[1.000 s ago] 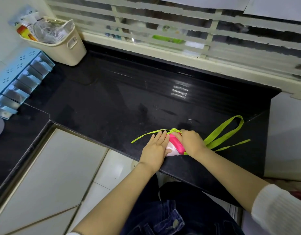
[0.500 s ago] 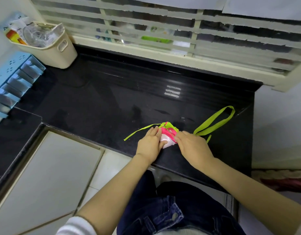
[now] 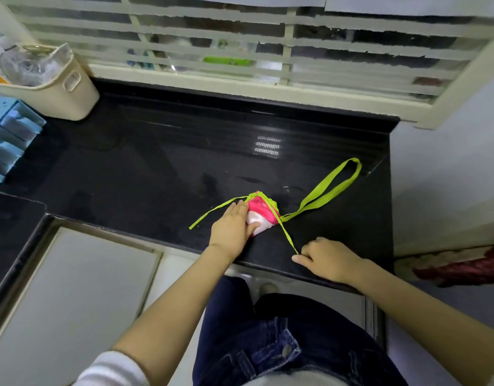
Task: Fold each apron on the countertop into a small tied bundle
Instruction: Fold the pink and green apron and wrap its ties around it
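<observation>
Denim legs filled the bottom edge. Right hand (image 3: pixel 326 260) pinched one thin lime strap (image 3: pixel 287 237) taut at the glossy black stone counter (image 3: pixel 145 174) front. Left hand (image 3: pixel 231 227) lay flat, fingers extended, pressing the crumpled pink-and-white apron bundle (image 3: pixel 259 215), partly hiding it. Beyond, a flat strap loop (image 3: pixel 332 188) trailed rightward. Farther left, a cream plastic basket (image 3: pixel 70 93) stood cut off.

One apron bundle (image 3: pixel 259 215), two hands, one basket (image 3: pixel 73 96).
</observation>
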`<state>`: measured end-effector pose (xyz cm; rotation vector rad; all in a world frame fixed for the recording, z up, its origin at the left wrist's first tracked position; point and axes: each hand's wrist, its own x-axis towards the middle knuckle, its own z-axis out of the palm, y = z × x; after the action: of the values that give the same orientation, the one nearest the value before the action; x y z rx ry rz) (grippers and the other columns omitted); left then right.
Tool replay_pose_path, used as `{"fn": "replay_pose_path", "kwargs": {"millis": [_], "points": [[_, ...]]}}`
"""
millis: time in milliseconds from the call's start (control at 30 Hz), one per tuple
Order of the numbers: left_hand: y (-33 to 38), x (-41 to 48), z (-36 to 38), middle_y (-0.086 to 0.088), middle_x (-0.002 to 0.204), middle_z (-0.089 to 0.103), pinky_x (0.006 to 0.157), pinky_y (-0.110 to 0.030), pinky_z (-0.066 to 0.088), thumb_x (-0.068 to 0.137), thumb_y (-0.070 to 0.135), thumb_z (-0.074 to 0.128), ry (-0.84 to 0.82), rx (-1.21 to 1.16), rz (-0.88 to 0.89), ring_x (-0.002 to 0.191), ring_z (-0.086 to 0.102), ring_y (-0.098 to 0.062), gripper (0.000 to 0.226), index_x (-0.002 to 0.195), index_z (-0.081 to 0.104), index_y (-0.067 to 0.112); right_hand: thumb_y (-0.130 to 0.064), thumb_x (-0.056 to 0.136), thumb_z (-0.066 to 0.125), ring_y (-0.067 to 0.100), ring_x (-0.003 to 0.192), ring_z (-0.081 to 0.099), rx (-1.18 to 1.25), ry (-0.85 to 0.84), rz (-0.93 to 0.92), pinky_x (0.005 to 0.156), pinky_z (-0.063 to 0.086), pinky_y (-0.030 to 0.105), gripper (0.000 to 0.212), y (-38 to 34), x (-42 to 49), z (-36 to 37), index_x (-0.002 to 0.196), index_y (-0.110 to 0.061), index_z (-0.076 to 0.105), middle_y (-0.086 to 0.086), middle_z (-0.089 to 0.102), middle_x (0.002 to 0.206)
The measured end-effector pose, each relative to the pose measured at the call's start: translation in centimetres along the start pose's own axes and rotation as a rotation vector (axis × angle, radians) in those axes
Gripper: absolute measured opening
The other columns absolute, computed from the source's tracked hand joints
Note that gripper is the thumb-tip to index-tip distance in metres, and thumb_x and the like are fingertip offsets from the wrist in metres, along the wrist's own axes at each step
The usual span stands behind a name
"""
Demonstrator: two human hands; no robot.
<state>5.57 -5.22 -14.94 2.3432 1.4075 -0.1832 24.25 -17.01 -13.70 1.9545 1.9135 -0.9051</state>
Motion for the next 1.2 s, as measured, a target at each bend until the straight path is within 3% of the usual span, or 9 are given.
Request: {"fn": "replay_pose_path", "kwargs": {"millis": [67, 233, 400, 533, 700, 800, 933, 1067, 1200], "points": [[0.1, 0.0, -0.1, 0.004, 0.158, 0.017, 0.109, -0.023, 0.025, 0.098, 0.046, 0.039, 0.005, -0.005, -0.002, 0.145, 0.012, -0.009, 0.062, 0.15, 0.02, 0.018, -0.046, 0.098, 0.037, 0.026, 0.102, 0.055, 0.05, 0.086, 0.007, 0.079, 0.044, 0.036, 0.042, -0.3, 0.5, -1.3, 0.095, -0.01, 0.059, 0.008, 0.061, 0.103], [0.2, -0.2, -0.1, 0.006, 0.158, 0.017, 0.106, -0.025, 0.031, 0.097, 0.045, 0.042, 0.014, -0.027, -0.012, 0.145, 0.012, -0.008, 0.062, 0.15, 0.021, 0.02, -0.027, 0.096, 0.051, 0.026, 0.103, 0.057, 0.41, 0.437, 0.021, 0.085, 0.046, 0.04, 0.025, -2.6, 3.3, -4.3, 0.115, -0.011, 0.051, 0.007, 0.056, 0.111], [0.2, -0.2, -0.2, 0.006, 0.158, 0.017, 0.106, -0.024, 0.031, 0.097, 0.045, 0.042, 0.018, -0.041, -0.014, 0.145, 0.013, -0.008, 0.062, 0.15, 0.021, 0.02, -0.03, 0.094, 0.056, 0.031, 0.098, 0.057, 0.298, 0.351, 0.118, 0.07, 0.04, 0.035, 0.029, -4.2, 5.9, -4.1, 0.107, -0.006, 0.046, 0.012, 0.055, 0.108], [0.1, -0.1, -0.3, 0.004, 0.158, 0.018, 0.106, -0.023, 0.029, 0.097, 0.046, 0.042, 0.017, -0.03, -0.008, 0.145, 0.014, -0.009, 0.062, 0.149, 0.022, 0.02, -0.011, 0.096, 0.049, 0.026, 0.099, 0.054, 0.136, 0.449, 0.125, 0.07, 0.037, 0.03, 0.004, -4.3, 5.8, -4.2, 0.1, -0.008, 0.049, 0.009, 0.055, 0.105], [0.0, 0.0, -0.3, 0.002, 0.157, 0.02, 0.106, -0.024, 0.029, 0.096, 0.047, 0.042, 0.01, -0.012, 0.006, 0.144, 0.017, -0.011, 0.062, 0.148, 0.023, 0.018, -0.012, 0.098, 0.034, 0.02, 0.07, 0.049, 0.537, 0.33, -0.009, 0.065, 0.041, 0.033, 0.014, -4.9, 3.2, -4.0, 0.086, -0.017, 0.04, 0.004, 0.052, 0.082], [0.0, 0.0, -0.4, 0.0, 0.156, 0.025, 0.103, -0.024, 0.031, 0.096, 0.046, 0.044, 0.017, -0.005, -0.002, 0.143, 0.021, -0.012, 0.061, 0.147, 0.025, 0.017, -0.01, 0.097, 0.036, 0.018, 0.069, 0.041, 0.463, 0.27, -0.063, 0.056, 0.03, 0.025, 0.01, -5.8, 2.5, -2.7, 0.09, -0.017, 0.036, 0.001, 0.047, 0.082], [0.2, -0.3, -0.3, -0.002, 0.147, 0.039, 0.091, -0.025, 0.04, 0.096, 0.046, 0.045, 0.058, -0.011, 0.002, 0.137, 0.034, -0.015, 0.063, 0.148, 0.02, 0.021, -0.012, 0.099, 0.036, 0.015, 0.082, 0.047, 0.572, 0.241, 0.069, 0.069, 0.035, 0.022, 0.011, -4.8, 3.5, -0.3, 0.104, -0.01, 0.046, 0.003, 0.056, 0.092], [0.1, -0.5, 0.0, -0.003, 0.157, 0.021, 0.1, -0.028, 0.042, 0.098, 0.047, 0.035, 0.039, 0.06, 0.073, 0.145, 0.017, -0.016, 0.069, 0.15, -0.007, 0.03, -0.012, 0.099, 0.041, 0.016, 0.08, 0.055, 0.65, 0.249, 0.184, 0.071, 0.041, 0.026, 0.014, -3.9, 4.6, 0.5, 0.097, -0.004, 0.053, 0.004, 0.061, 0.082], [0.1, -0.3, -0.2, -0.001, 0.157, 0.02, 0.1, -0.035, 0.044, 0.099, 0.053, 0.024, 0.037, 0.092, 0.068, 0.145, 0.018, -0.016, 0.061, 0.15, -0.005, 0.035, -0.021, 0.098, 0.046, 0.026, 0.081, 0.063, 0.604, 0.246, 0.183, 0.076, 0.05, 0.037, 0.017, -4.3, 4.8, 0.8, 0.093, -0.007, 0.054, 0.002, 0.064, 0.075]]}}
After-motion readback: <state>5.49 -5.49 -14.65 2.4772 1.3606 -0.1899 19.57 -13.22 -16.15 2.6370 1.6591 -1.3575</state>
